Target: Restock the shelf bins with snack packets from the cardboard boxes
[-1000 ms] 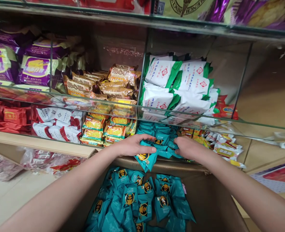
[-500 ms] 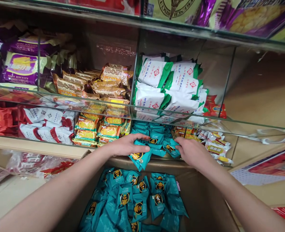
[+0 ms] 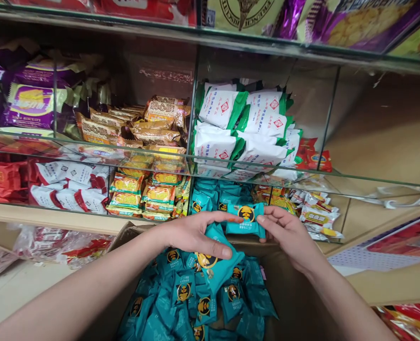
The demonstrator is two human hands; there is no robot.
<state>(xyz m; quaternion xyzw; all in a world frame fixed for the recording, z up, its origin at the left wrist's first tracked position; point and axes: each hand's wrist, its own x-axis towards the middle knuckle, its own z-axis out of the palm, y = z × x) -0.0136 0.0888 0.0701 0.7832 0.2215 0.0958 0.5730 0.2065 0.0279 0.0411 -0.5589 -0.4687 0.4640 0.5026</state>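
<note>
My left hand [image 3: 199, 235] is closed on a teal snack packet [image 3: 220, 267] that hangs tilted below its thumb, above the box. Its index finger reaches to a second teal packet [image 3: 244, 226]. That second packet is pinched at its right end by my right hand [image 3: 284, 230], with its black and gold emblem facing me. Below both hands, a cardboard box [image 3: 295, 293] holds many loose teal packets [image 3: 183, 292]. More teal packets [image 3: 205, 195] lie in the low glass compartment just behind my hands.
White-and-green packets [image 3: 219, 106] fill the shelf above. Yellow packets [image 3: 126, 189] stand left of the teal compartment, small mixed packets [image 3: 318, 213] to its right. A glass shelf edge [image 3: 224, 166] runs across above my hands. Plastic-wrapped packs [image 3: 60, 244] lie at lower left.
Both hands have drawn back from the compartment toward me, each bringing a teal packet over the box. The right-hand packet now lies flat-on to view. Fewer teal packets show at the compartment's front.
</note>
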